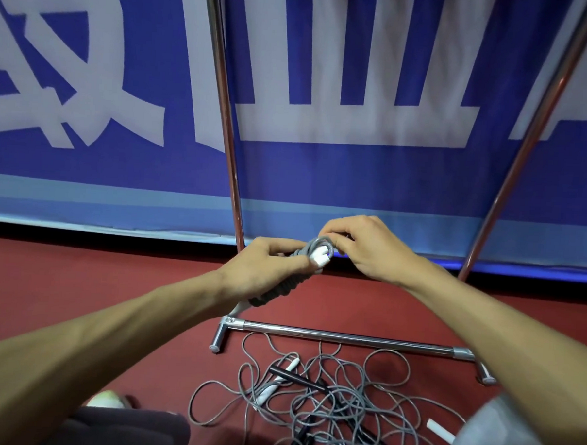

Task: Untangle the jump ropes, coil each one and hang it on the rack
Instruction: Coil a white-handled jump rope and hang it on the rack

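Note:
A grey jump rope (283, 290) with white handles is wound into a tight bundle and held in the air in front of the rack. My left hand (262, 268) grips the bundle, its thumb lying by the white handle end (321, 257). My right hand (362, 248) pinches a grey loop at the bundle's top. On the red floor below lies a tangle of grey ropes (327, 397) with black and white handles. The chrome rack (347, 337) stands behind the tangle, its base bar on the floor and two uprights rising from it.
A blue and white banner (322, 172) hangs just behind the rack. A loose white handle (441, 431) lies at the right. My knees and a shoe (106, 399) show at the bottom edge. Red floor stretches to the left.

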Action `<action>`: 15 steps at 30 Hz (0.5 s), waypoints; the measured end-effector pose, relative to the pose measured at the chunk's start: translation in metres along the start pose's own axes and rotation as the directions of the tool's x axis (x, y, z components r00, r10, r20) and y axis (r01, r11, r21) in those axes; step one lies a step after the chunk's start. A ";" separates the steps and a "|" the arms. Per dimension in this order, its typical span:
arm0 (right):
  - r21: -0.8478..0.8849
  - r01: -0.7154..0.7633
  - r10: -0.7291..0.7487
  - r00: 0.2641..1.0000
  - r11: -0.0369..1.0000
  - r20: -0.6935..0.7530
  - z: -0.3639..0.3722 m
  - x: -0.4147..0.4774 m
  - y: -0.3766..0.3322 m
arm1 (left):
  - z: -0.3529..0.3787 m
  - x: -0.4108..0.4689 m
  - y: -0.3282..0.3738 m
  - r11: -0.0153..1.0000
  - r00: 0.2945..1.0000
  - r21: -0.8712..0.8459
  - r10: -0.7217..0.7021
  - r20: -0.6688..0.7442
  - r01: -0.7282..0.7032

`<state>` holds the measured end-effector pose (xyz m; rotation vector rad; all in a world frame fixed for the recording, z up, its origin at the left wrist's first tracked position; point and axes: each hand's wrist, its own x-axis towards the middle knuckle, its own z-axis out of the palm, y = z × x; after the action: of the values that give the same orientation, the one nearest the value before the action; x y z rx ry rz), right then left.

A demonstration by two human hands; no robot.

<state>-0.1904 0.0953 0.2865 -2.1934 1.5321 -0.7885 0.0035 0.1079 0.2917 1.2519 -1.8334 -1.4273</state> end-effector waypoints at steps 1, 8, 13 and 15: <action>-0.006 0.000 0.000 1.000 1.000 0.005 0.000 -0.001 0.000 | -0.001 0.000 0.001 1.000 1.000 -0.014 0.002 -0.015 -0.002; 0.021 -0.022 0.021 0.998 1.000 0.060 -0.002 0.002 -0.002 | -0.004 -0.001 0.004 0.999 0.997 -0.017 0.048 -0.057 -0.049; 0.603 -0.161 0.285 0.951 0.782 -0.116 -0.007 0.003 -0.013 | -0.008 0.000 0.003 0.999 0.997 0.004 0.052 -0.056 -0.052; 0.816 -0.164 0.408 0.908 0.555 -0.095 -0.011 0.003 -0.022 | -0.005 0.000 0.000 0.999 0.998 0.024 0.049 -0.043 -0.048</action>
<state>-0.1804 0.1005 0.3082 -1.1525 1.2251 -1.3739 0.0078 0.1056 0.2939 1.2319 -1.8429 -1.3467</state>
